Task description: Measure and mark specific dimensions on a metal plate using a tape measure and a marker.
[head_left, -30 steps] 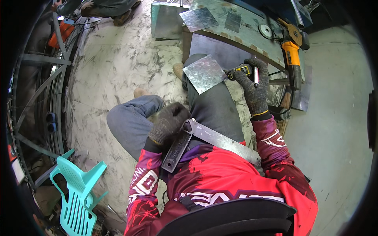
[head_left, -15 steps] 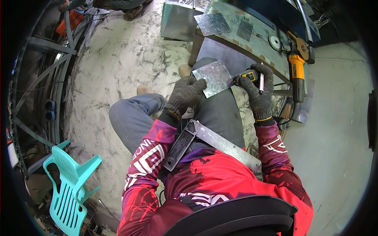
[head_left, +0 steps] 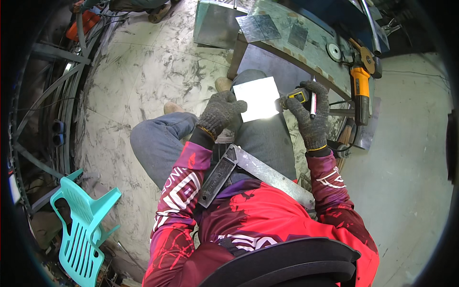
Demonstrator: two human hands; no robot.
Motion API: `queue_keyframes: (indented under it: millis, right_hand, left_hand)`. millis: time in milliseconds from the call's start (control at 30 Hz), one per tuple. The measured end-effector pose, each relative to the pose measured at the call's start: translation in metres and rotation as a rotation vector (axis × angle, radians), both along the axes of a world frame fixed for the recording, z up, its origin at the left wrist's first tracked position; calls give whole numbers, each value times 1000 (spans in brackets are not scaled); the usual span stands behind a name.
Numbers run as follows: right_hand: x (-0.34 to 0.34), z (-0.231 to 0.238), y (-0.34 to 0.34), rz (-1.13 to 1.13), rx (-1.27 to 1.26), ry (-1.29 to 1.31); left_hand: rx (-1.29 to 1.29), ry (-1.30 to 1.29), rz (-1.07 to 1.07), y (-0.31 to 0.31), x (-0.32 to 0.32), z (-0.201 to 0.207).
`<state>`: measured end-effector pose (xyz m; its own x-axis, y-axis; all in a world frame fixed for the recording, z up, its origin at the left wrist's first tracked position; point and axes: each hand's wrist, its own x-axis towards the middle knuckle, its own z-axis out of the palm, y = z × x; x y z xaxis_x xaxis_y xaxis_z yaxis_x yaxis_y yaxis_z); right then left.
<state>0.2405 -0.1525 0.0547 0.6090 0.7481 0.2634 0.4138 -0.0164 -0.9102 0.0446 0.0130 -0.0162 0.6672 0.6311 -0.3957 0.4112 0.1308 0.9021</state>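
Note:
My gloved left hand [head_left: 221, 111] grips the left edge of a square metal sheet [head_left: 257, 98], thumb on top. The sheet is above my thigh and glares bright white. My gloved right hand [head_left: 311, 115] holds a black and yellow tape measure [head_left: 297, 95] at the sheet's right edge. A white marker [head_left: 313, 105] is also tucked between that hand's fingers, its tip pointing away from me. Across my lap lies a try square [head_left: 267, 172] with a dark stock and a wide steel blade.
A metal-topped bench [head_left: 311, 57] stands ahead, bearing thin metal plates [head_left: 258, 27] and a grinding disc [head_left: 334, 51]. An orange angle grinder [head_left: 361, 88] hangs at its right end. A turquoise plastic chair [head_left: 81, 234] is at lower left, near a steel frame [head_left: 57, 55]. Another person's shoe [head_left: 159, 13] shows at the top.
The metal sheet has turned slightly and tilted, going from grey to bright white glare. Both hands have shifted a little, still holding the sheet, tape measure and marker.

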Motion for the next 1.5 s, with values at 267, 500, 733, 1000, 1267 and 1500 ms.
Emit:
queue_keyframes:
  millis: [267, 500, 733, 1000, 1267, 1500]
  right_hand:
    - [-22, 0, 34, 218, 30, -86]
    - [-24, -2, 35, 214, -51, -111]
    - [-35, -3, 36, 209, 4, -224]
    - [-34, -2, 39, 203, 14, -233]
    - [-25, 13, 23, 115, -4, 25]
    - [-10, 20, 6, 89, 58, 170]
  left_hand:
    - [141, -102, -105, 3, -10, -20]
    - [-97, -122, 42, -3, -3, 12]
    - [-92, -55, 63, -3, -6, -9]
    - [470, -186, -174, -6, -25, -17]
    - [-65, -48, 16, -20, -12, -10]
    - [263, -67, -1, -12, -21, -34]
